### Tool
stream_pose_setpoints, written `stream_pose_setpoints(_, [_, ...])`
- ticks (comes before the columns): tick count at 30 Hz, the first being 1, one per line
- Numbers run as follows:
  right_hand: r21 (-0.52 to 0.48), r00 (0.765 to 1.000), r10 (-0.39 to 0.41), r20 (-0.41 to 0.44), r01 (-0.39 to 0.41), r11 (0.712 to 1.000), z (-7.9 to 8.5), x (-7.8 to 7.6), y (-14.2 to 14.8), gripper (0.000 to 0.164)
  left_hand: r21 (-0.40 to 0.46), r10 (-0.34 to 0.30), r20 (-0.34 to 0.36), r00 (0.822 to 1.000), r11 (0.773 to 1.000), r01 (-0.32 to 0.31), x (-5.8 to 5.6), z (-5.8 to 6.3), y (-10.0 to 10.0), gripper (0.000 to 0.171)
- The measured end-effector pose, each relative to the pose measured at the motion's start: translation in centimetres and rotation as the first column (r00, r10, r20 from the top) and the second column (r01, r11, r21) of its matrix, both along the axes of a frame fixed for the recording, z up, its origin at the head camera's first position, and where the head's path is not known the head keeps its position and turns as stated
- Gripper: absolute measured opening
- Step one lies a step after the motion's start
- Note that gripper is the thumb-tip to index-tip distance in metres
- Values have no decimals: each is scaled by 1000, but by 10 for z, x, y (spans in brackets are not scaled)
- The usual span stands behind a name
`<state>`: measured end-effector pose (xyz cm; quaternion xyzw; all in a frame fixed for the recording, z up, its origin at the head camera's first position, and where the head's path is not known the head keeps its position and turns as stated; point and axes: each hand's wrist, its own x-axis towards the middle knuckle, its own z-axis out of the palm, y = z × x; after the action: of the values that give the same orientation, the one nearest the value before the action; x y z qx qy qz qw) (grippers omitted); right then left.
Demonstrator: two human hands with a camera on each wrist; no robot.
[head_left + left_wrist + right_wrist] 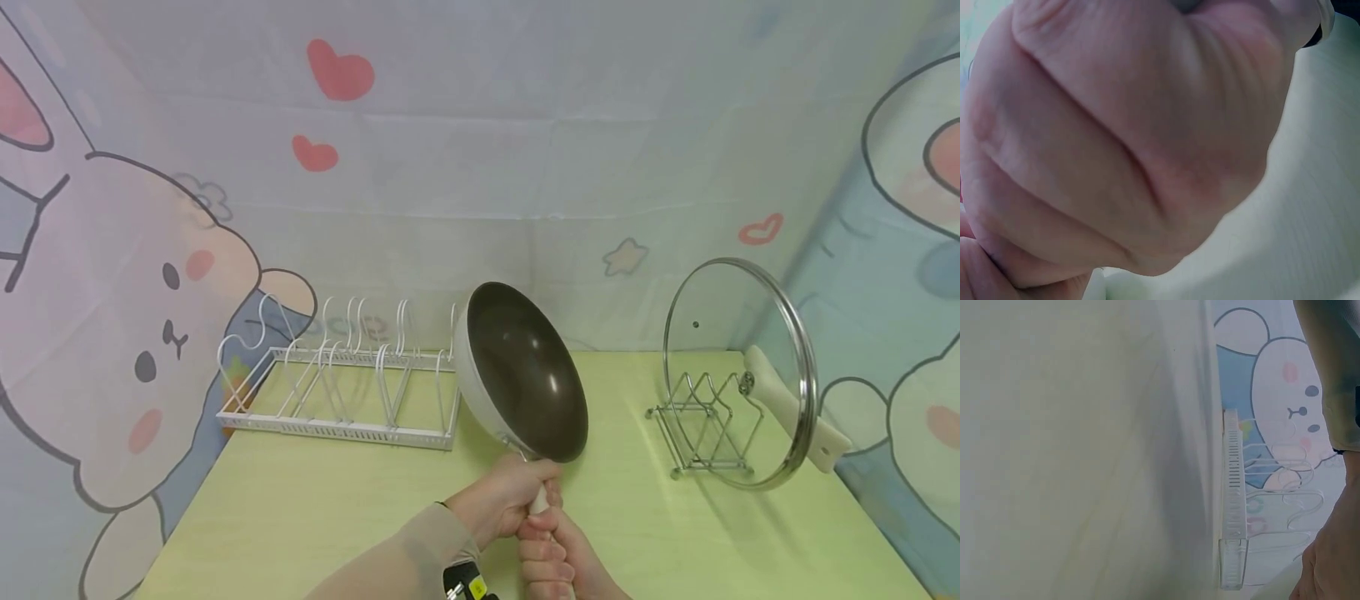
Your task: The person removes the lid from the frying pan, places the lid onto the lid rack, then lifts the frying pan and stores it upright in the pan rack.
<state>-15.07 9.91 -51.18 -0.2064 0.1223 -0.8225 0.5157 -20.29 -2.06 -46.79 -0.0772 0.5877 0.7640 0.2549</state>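
A deep frying pan [525, 375] with a dark inside and white outside is held up tilted, its open side facing right. My left hand [510, 496] grips its pale handle [539, 502] close to the pan body. Just below, my right hand [551, 558] is wrapped round the lower handle. The left wrist view is filled by the back and curled fingers of my left hand [1116, 144]; the handle is mostly hidden there. At the right edge of the right wrist view, part of my left hand [1335, 537] and its sleeve show.
A white wire rack [337, 427] with several upright loops stands left of the pan, very near its rim. On the right, a glass lid [806, 392] with a steel rim and pale handle stands upright in a small metal rack [708, 462]. A printed cloth [487, 183] hangs behind the table.
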Motion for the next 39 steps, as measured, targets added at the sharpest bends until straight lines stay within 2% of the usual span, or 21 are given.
stream_pose_setpoints(10, [-94, 999, 38, -5, -39, 995, 0, 0, -3, 42, -30, 18, -22, 1000, 999, -19, 3, 8, 0, 17])
stream_pose_setpoints(15, [-133, 999, 49, 6, -48, 990, -1, -1, -6, 40, -17, 19, -21, 1000, 1000, -20, 3, 12, -1, 16])
stream_pose_setpoints(23, [-173, 997, 73, 12, -70, 982, -2, -2, -9, 42, -45, 7, -29, 1000, 999, -8, 3, 11, -2, 16])
stream_pose_setpoints(29, [-182, 997, 67, 42, -58, 982, -1, -1, -11, 37, -78, 6, -32, 999, 997, -8, 3, 12, -3, 14])
stream_pose_setpoints(39, [-191, 997, 61, 43, -51, 980, -2, 0, -13, 35, -143, -12, -52, 999, 990, 4, 3, 10, -5, 15])
